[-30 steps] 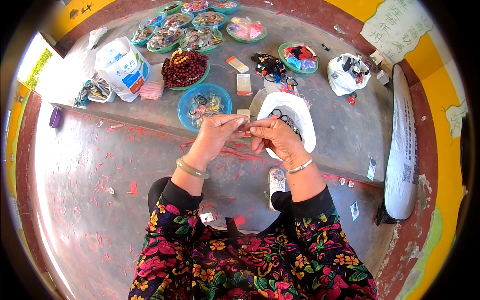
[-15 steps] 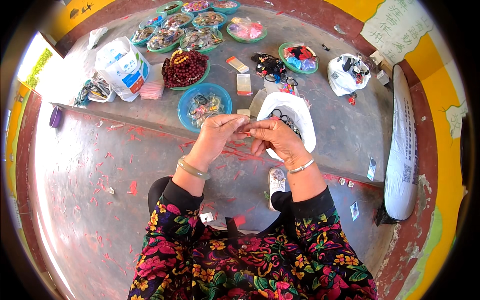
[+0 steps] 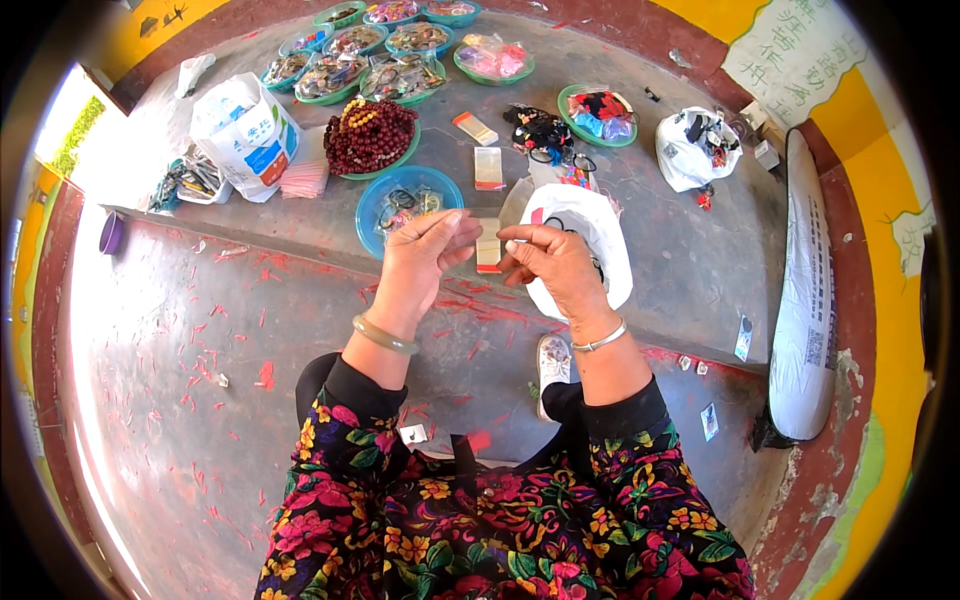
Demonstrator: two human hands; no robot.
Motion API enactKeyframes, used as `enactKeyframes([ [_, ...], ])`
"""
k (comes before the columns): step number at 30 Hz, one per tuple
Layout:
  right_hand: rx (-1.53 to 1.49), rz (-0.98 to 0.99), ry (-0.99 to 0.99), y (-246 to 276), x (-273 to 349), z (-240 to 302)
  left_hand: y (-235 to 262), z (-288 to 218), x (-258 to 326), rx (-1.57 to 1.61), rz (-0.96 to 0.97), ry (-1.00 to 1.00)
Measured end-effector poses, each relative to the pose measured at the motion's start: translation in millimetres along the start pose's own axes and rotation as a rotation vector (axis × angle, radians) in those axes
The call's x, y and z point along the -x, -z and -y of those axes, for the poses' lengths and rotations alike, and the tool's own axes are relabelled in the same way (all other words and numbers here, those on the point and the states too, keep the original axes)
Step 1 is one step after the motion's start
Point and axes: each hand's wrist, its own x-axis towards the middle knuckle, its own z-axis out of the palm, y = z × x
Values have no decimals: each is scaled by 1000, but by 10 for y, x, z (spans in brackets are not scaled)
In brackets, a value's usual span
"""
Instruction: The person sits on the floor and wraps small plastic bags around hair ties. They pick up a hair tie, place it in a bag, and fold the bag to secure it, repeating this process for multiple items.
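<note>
My left hand is raised over the ledge's front edge, thumb pressed to the fingers in a pinch. Facing it, a short gap away, my right hand pinches too, its thumb against the forefinger. Whatever either holds is too small or thin to make out. Beyond the gap lies a small clear packet with a red end. Left of it stands a blue plastic basin of small packed pieces, partly behind my left hand. A white bag with black hair ties sits behind my right hand.
Green and blue baskets of small goods crowd the far left. Dark red bead strings fill another basket. A white shopping bag stands left; a second white bag is at right. Red scraps litter the lower floor.
My hands, which met at the fingertips, have moved apart. The gap between them now shows the red-ended packet on the ledge more fully.
</note>
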Motion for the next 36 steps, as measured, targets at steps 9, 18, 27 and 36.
enactKeyframes([
  [9, 361, -228, 303, 56, -47, -146, -58, -17, 18, -122, -93, -4],
  [18, 1343, -199, 828, -128, 12, -121, -106, 78, 56, -860, 128, -367],
  [27, 1416, -89, 873, -162, 8, -162, -37, 162, 20, -730, 78, -92],
  [36, 1454, -67, 906, -198, 21, -156, 68, 334, -59, -725, 5, -70],
])
